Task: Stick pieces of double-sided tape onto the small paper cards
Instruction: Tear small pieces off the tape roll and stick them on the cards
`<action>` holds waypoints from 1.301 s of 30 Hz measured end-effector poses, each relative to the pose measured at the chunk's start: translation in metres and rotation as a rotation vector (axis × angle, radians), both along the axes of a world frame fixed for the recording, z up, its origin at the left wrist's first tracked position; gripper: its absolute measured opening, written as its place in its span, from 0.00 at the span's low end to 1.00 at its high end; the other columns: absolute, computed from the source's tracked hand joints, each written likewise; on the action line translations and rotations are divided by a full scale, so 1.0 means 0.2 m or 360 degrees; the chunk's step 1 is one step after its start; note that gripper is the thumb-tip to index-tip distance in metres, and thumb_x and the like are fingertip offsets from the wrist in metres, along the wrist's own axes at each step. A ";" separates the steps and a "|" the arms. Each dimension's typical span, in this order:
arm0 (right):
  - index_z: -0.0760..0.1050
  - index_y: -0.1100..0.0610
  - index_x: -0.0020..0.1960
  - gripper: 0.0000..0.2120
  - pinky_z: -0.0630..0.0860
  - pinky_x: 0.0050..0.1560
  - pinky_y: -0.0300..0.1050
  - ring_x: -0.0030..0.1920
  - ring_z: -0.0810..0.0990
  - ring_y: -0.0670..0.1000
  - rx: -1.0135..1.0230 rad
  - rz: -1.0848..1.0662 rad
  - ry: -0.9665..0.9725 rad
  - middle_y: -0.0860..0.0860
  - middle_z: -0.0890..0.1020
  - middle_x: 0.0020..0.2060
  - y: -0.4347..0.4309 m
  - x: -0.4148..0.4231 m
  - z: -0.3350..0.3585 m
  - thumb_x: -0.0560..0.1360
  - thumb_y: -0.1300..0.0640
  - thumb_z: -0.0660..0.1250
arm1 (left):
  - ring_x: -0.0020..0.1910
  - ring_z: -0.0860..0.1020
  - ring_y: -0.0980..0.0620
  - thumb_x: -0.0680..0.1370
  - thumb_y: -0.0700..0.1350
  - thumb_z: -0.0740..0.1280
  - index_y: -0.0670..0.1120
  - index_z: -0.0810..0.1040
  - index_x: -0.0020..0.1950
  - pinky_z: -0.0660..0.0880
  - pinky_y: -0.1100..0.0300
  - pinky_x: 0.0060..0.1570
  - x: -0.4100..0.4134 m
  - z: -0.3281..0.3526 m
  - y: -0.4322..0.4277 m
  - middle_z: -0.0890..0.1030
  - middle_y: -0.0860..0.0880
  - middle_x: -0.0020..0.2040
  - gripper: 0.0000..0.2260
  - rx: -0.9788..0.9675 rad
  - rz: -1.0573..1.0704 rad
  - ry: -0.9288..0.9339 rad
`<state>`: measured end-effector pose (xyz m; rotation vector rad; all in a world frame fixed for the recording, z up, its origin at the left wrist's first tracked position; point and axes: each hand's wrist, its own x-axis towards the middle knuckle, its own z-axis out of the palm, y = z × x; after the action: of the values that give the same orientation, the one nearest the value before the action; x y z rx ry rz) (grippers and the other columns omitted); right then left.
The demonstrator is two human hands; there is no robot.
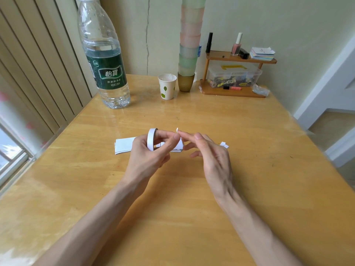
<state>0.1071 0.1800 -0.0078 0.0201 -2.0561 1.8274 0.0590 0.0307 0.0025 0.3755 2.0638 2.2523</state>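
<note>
A white roll of double-sided tape (151,139) is looped over the index finger of my left hand (148,156), which grips it above the table's middle. A small white tape piece (177,130) sticks up where my left index fingertip meets the index fingertip of my right hand (212,156); which finger it clings to I cannot tell. The other right fingers are loosely spread. Under both hands lies a stack of white paper cards (124,145), partly hidden. A small white scrap (224,144) lies just right of my right hand.
On the wooden table (172,217) a large water bottle (104,60) stands at the back left. A paper cup (167,86), a tall stack of coloured cups (189,45) and a small wooden shelf (233,73) with a plastic box line the back edge.
</note>
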 end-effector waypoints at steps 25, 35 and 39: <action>0.86 0.47 0.59 0.19 0.78 0.53 0.50 0.50 0.84 0.49 -0.0003 -0.0004 -0.0024 0.44 0.86 0.55 0.00 -0.01 0.00 0.84 0.48 0.56 | 0.29 0.62 0.51 0.73 0.55 0.74 0.50 0.86 0.42 0.61 0.63 0.28 -0.01 0.00 0.00 0.67 0.49 0.30 0.09 0.0059 -0.0080 -0.0101; 0.86 0.48 0.60 0.20 0.78 0.52 0.48 0.51 0.84 0.50 0.0020 -0.0004 -0.0035 0.44 0.86 0.54 0.00 -0.01 0.00 0.84 0.47 0.55 | 0.28 0.62 0.52 0.72 0.55 0.74 0.48 0.86 0.45 0.60 0.63 0.29 -0.02 0.00 -0.01 0.65 0.47 0.30 0.11 0.0074 -0.0121 -0.0164; 0.86 0.48 0.60 0.20 0.79 0.53 0.52 0.51 0.84 0.50 0.0023 -0.0003 -0.0035 0.45 0.86 0.56 0.00 -0.01 -0.01 0.84 0.47 0.55 | 0.28 0.62 0.52 0.77 0.51 0.74 0.47 0.86 0.45 0.60 0.63 0.29 -0.02 -0.01 -0.01 0.66 0.49 0.29 0.08 0.0055 -0.0112 -0.0170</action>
<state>0.1060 0.1803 -0.0089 0.0019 -2.0837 1.8197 0.0544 0.0277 0.0003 0.3178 1.9313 2.2192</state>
